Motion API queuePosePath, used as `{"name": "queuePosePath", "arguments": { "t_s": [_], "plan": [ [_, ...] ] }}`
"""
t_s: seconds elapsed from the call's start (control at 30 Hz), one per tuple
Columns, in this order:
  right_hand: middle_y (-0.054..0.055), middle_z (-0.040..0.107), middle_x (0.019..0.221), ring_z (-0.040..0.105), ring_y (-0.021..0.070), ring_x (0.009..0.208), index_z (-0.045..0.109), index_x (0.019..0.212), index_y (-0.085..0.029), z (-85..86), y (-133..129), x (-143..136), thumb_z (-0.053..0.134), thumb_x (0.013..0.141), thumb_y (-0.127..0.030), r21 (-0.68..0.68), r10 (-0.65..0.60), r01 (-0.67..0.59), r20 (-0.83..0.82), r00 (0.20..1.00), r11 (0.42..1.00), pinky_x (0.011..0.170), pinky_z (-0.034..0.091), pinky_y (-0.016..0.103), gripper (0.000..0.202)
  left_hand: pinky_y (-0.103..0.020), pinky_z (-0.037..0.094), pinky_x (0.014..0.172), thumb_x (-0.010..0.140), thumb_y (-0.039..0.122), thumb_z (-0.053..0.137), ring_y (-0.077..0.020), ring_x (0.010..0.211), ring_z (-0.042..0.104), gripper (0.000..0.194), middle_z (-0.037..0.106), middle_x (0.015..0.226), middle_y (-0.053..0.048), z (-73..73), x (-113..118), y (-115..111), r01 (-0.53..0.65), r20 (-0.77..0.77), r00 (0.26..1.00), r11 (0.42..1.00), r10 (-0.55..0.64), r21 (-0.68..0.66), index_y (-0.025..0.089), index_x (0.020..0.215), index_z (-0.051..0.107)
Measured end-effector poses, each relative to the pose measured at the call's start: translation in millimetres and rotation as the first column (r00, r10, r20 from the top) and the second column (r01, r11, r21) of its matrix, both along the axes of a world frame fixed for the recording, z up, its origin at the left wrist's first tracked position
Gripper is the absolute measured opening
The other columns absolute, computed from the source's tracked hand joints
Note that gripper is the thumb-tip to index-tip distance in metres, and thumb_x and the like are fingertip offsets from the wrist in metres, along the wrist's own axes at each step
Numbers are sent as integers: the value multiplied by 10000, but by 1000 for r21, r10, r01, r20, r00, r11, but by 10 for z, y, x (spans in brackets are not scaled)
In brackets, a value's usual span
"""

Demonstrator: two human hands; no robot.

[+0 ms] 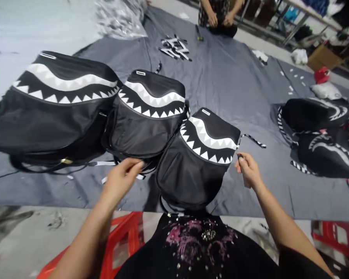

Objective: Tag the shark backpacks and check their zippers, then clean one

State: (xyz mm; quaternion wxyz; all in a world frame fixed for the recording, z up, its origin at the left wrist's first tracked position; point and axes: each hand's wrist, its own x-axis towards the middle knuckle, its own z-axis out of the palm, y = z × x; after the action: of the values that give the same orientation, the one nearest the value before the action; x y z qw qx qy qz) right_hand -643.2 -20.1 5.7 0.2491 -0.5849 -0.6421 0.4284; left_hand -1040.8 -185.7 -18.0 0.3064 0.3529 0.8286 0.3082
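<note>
Across the work area: one grey cloth [227, 97], creased, spread under the goods
Along its left and middle, three black bags, each with a grey band and white zigzag teeth, in a slanting row:
– left bag [46, 128], largest in view, lying tilted, a small white label near its top edge
– middle bag [142, 135], beside the left bag, same pattern and label
– near bag [189, 174], directly before the wearer, between the two hands, its lower end toward the wearer's body
At far right, two dark bags [306, 116], one nearer than the other, with striped edging
Below the cloth's near edge, a red stool [130, 232], partly hidden by the left forearm
At upper left, a clear plastic bag [119, 21], crumpled
Left hand [125, 174]: at the lower edge of the middle bag, fingers bent toward the thumb; whether they grip anything, or touch the bag, cannot be told
Right hand [248, 170]: just beside the near bag's right edge, clenched around a dark tool [246, 180], its kind unclear
At the far side, a co-worker's two hands [213, 19], close together
Beyond the middle bag, a heap of black-and-white strips [174, 48]
By the right hand, a striped cord [254, 140], lying on the cloth
Toward the right, scattered white scraps [291, 88]
</note>
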Motion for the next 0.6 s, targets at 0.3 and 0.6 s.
{"name": "queuePosePath", "arguments": {
  "t_s": [0.3,0.6],
  "plan": [
    [123,651,993,604,215,916,617,1053,-115,-343,291,469,435,883,-341,223,-173,122,226,958,967,885,438,393,337,-476,433,1051,734,476,711,-321,1171,584,654,637,1241,-159,-384,753,157,-154,207,959,968,194,-198,134,1269,557],
    [221,645,1021,596,267,1082,611,916,9,-442,2294,-36,381,924,-384,172,31,-97,350,936,980,856,357,413,455,-344,546,818,751,492,706,-274,926,681,404,736,922,-78,-89,982,319,-145,131,980,989,147,-25,142,954,696]
  ]
}}
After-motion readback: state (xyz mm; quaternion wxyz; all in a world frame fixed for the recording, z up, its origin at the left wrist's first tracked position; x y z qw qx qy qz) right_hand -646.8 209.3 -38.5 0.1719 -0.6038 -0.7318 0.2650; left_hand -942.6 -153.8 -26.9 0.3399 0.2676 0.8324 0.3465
